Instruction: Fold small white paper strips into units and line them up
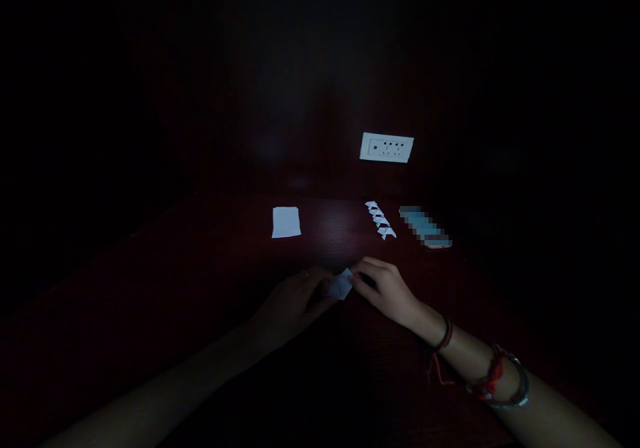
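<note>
From where I stand, the folded paper (342, 285) is up between the person's two hands, just above or on the near part of the dark red counter (333, 231); I can't tell whether it touches the surface. The left grip (290, 305) closes on its left side, thumb below and fingers above, though shadow hides just how they meet. The right grip (393, 291) pinches the upper right corner between thumb and fingertips.

I'd expect it to weigh next to nothing, to be springy along its creases and soft across the flat parts, easily crumpled or torn by a hard squeeze. It shouldn't be very slippery against dry skin. The best hold looks to be a light one at the edges and corners, where the layers probably lie together, leaving the middle unpressed.

It is small, pale bluish white and angular, with a pointed top corner and a faint line across its face; its left end sinks into shadow behind the fingers.

Beyond the left grip lies a squarish white sheet or stack (286, 223). Beyond the right grip, a slanting row of small folded pieces (380, 219) runs away from it, a phone (425, 227) to their right, and a socket panel (387, 147) sits on the wall farther off.
</note>
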A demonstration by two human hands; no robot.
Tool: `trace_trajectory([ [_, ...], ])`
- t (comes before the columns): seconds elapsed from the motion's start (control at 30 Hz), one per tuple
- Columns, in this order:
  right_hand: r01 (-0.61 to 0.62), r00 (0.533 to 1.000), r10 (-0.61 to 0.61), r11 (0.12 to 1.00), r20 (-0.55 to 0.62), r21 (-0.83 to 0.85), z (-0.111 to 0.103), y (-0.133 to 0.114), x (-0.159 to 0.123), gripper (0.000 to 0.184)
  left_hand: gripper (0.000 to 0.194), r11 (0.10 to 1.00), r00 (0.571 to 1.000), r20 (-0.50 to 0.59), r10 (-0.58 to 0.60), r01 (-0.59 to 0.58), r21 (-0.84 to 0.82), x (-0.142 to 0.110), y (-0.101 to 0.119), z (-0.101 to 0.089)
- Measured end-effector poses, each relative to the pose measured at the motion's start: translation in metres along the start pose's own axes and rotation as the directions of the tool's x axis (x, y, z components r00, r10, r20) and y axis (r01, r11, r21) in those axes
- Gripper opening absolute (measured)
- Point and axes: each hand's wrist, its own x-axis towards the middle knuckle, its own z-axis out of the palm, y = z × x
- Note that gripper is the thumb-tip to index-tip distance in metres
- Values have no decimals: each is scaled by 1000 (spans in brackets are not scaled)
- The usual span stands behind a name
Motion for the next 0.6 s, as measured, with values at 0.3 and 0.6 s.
trace_trajectory([
  [0.3, -57, 996, 62, 996, -61, 72, 1, 4, 2, 12, 31, 1000, 993, -114, 2, -4, -16, 1, -8, -4],
  [0.6, -128, 990, 126, 992, 66, 18, 11, 18, -2, 34, 20, 962, 999, 3, 34, -33, 271, -2, -16, 7],
])
